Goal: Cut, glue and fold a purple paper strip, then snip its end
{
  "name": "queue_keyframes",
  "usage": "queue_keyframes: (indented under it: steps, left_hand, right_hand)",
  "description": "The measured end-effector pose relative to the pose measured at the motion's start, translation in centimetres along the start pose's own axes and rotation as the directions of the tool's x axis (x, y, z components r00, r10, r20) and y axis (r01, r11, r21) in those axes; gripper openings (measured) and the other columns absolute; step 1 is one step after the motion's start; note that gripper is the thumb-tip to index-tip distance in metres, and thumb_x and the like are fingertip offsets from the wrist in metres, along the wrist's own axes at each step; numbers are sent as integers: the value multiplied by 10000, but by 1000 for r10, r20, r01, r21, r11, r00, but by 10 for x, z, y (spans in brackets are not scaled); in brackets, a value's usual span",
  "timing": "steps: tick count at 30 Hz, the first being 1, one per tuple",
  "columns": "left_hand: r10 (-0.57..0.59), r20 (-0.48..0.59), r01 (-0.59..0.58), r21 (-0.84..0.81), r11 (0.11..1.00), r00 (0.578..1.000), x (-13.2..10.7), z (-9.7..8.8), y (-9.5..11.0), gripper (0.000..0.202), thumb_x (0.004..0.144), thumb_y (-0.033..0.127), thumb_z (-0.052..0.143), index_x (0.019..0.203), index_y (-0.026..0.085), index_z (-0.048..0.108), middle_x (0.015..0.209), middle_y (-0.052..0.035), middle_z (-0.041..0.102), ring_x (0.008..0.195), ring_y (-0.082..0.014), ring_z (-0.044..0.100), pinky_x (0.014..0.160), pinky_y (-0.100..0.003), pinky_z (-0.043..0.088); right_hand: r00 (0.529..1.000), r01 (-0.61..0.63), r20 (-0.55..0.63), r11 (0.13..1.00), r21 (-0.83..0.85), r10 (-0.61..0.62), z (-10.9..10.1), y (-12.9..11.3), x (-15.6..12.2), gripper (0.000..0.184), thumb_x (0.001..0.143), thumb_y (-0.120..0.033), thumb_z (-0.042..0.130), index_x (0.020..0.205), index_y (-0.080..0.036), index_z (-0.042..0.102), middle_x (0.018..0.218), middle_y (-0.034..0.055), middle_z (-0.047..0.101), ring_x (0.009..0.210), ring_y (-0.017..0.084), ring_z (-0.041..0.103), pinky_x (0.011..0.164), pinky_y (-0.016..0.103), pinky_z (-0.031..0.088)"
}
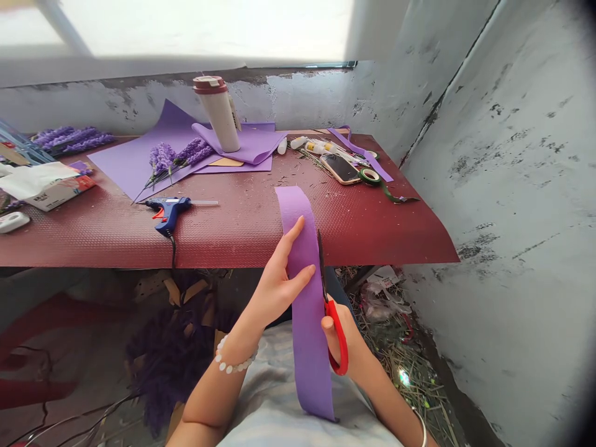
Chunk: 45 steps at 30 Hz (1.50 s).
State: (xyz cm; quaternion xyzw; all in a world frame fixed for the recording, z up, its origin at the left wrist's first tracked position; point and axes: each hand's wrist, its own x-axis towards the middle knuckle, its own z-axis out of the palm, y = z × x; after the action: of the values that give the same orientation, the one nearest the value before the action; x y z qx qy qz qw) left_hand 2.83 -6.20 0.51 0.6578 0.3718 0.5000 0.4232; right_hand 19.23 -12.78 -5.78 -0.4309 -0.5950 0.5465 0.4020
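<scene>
Daylight floods from the window (pixel 200 31), blown out to white, and puts a sheen on the tabletop (pixel 251 214) — the space below sits in shadow. Focus looks mostly sharp; the right edge darkens to black.

Bare tabletop (pixel 246 230) betw. the glue gun (pixel 171 214) and purple strip (pixel 306 310) gives your L hand (pixel 278 282) a low lane. On its L, the gun's glue stick (pixel 205 203) juts in and the cord (pixel 174 251) hangs over the front edge. At back ctr., a tall cup (pixel 218 121) obstructs. Your R hand (pixel 352 332) has front-R room, bounded by phone (pixel 341 168), tape roll (pixel 371 184) & R wall (pixel 507 186).
</scene>
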Motion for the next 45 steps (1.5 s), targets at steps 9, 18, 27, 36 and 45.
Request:
queue_keyframes:
  steps: [9,18,27,36,45]
  left_hand:
    - [12,-12,-12,35,999,1000,-1,1,-1,762,960,242,668,1638,345,337,1741,-3,319,1622,-260,263,1347,-428,227]
    - [14,-16,-14,27,1000,1000,-2,1,-3,759,962,240,673,1634,353,339,1746,1,307,1624,-253,256,1348,-418,222]
    - [22,-19,-22,12,1000,1000,-1,0,-4,778,966,267,682,1644,353,312,1753,0,287,1635,-247,214,1348,-406,217]
    - [-2,15,2,3,1000,1000,-2,2,-7,769,965,309,689,1640,351,325,1752,-4,294,1633,-261,220,1340,-405,237]
    - [14,-116,-15,-4,1000,993,13,-6,-15,649,964,321,679,1574,284,460,1648,-73,477,1536,-287,435,1299,-447,319]
  right_hand:
    - [998,-54,-35,998,-19,53,2,1,-4,594,937,-818,442,807,-238,445,589,-65,436,492,106,337,446,261,261]
    - [989,-137,-49,990,21,138,4,-12,-4,625,900,-850,463,790,-235,487,559,-61,443,474,111,357,418,252,309]
    - [970,-122,-210,993,7,121,8,-6,2,760,770,-984,425,664,-232,446,568,-36,403,508,115,327,424,262,297]
    - [960,13,-277,987,163,33,-12,-30,27,530,730,-702,777,782,-259,492,708,-9,590,555,154,525,512,295,480]
    - [964,-14,-267,998,-53,-1,-10,-20,26,296,809,-382,760,766,-245,501,750,-11,597,675,170,544,653,315,472]
